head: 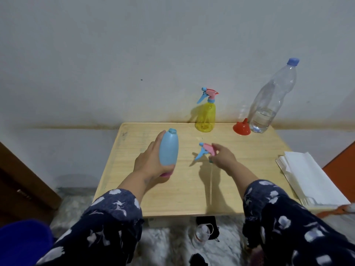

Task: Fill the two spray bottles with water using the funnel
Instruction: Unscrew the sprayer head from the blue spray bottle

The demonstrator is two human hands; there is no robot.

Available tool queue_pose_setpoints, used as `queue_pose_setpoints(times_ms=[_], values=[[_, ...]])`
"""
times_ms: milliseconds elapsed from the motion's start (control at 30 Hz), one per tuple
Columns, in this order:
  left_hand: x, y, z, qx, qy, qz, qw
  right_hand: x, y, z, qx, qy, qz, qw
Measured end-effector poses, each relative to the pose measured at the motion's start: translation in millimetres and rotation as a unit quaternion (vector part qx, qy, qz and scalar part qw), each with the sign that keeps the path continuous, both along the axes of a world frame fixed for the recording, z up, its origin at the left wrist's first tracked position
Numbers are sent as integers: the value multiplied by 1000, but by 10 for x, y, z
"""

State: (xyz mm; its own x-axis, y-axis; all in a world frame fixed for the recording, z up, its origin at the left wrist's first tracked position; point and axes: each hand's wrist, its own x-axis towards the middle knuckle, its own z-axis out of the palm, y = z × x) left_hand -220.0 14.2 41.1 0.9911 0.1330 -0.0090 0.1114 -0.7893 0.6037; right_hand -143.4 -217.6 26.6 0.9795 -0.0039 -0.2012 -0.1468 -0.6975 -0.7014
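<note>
My left hand (pixel 148 162) grips a light blue spray bottle (pixel 169 148) with its neck uncovered, held above the left part of the wooden table (pixel 192 189). My right hand (pixel 223 155) holds the removed pink and blue spray head (pixel 204 149), whose clear dip tube (pixel 211 181) trails down toward the table's front. A yellow spray bottle (pixel 205 117) with its spray head on stands at the back of the table. An orange funnel (pixel 241 126) rests wide end down beside a large clear water bottle (pixel 271 98) with a blue cap, partly filled.
A stack of white paper towels (pixel 305 175) lies at the table's right edge. A small plastic bottle (pixel 200 236) lies on the shaggy rug below the front edge. A brown door (pixel 23 181) is at the left, the wall right behind the table.
</note>
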Motion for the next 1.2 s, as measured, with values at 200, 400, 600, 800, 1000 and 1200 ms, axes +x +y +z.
queue_pose_setpoints(times_ms=[200,400,600,800,1000,1200], values=[[67,-11,-3,-13,-20,14,1000,0,176,-416,-45,77,34,995],[71,17,2,-8,-32,31,999,122,204,-458,-129,85,46,987],[155,-75,47,-28,-39,18,999,127,147,-488,-188,76,46,978],[252,-274,107,-34,-37,0,999,56,31,-503,-128,73,20,989],[474,-579,203,-49,-38,-10,998,337,-379,-222,-88,42,-9,995],[871,-1046,281,-63,-42,-7,997,908,-994,24,-100,2,-22,995]])
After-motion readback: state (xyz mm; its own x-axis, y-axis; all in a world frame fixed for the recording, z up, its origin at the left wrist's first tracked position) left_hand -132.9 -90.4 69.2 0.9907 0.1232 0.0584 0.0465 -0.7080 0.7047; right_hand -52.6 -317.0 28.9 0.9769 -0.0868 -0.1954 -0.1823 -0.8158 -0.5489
